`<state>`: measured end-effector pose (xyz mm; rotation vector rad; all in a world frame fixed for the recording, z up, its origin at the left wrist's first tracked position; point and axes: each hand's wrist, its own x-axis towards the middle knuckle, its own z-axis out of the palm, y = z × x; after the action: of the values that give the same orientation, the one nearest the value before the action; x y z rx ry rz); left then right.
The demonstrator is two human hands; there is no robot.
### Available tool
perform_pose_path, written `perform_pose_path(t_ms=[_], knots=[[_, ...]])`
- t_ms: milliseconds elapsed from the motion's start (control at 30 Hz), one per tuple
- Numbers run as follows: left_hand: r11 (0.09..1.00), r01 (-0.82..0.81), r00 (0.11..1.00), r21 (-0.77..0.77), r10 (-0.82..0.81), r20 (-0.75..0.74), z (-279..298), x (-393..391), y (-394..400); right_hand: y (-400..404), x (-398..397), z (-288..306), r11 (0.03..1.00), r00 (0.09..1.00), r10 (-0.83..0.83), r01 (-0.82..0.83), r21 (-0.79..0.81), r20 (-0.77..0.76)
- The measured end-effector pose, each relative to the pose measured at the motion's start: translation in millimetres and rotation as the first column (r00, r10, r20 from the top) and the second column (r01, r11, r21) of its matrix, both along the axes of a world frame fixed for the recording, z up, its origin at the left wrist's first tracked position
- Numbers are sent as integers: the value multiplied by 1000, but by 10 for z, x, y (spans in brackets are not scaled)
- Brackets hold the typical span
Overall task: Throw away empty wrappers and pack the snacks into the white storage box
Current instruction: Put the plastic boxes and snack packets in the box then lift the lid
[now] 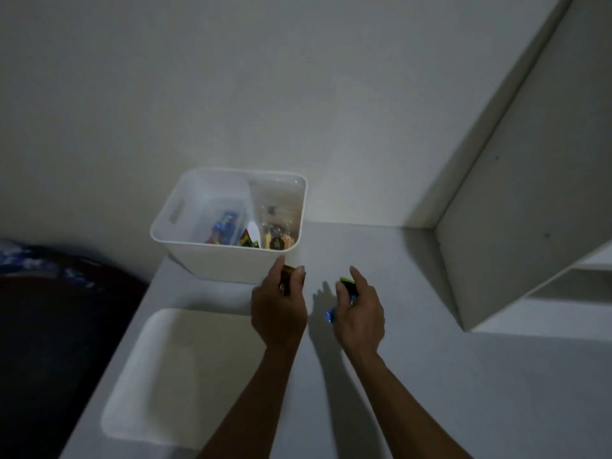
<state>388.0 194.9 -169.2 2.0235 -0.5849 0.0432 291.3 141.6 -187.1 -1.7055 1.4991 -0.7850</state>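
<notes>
1. The white storage box (228, 260) is standing on the table (463, 376) against the wall, directly ahead of both hands and a little to their left; its long axis is running left to right across the view.
2. The left hand (280, 308) is hanging just beside the box's near right corner, fingers curled around a small dark, brown-gold snack (285, 280). It is clearly the nearer hand; whether it is touching the box wall cannot be told.
3. The right hand (359, 313) is hovering further right over bare table, apart from the box, closing on a shiny packet (347, 286) showing green, black and blue.
4. Judging from this, each hand is needing a short lift up and forward-left over the rim; the left one is looking ready to go first.
5. The box is smooth, matte plastic with rounded corners, a slot handle in its left end and sloping walls. Inside, crinkly coloured packets (225, 228) are lying at the bottom, with a clear bag (276, 226) at the right end.
6. A flat white lid or tray (159, 376) with rounded corners is lying nearer on the table, left of the arms.
7. A dark bed (49, 309) is bordering the table's left edge.
</notes>
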Motion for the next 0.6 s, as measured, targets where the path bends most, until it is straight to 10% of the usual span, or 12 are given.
perform_pose_path(t_ms=[267,600], knots=[[996,-57,998,-73,56,-18,981,1133,-233,-364,1183,1070,986,988,121,-109,-129,94],[981,154,983,114,-140,-122,750,1825,-582,-636,1943,717,980,971,179,-190,-57,-156]])
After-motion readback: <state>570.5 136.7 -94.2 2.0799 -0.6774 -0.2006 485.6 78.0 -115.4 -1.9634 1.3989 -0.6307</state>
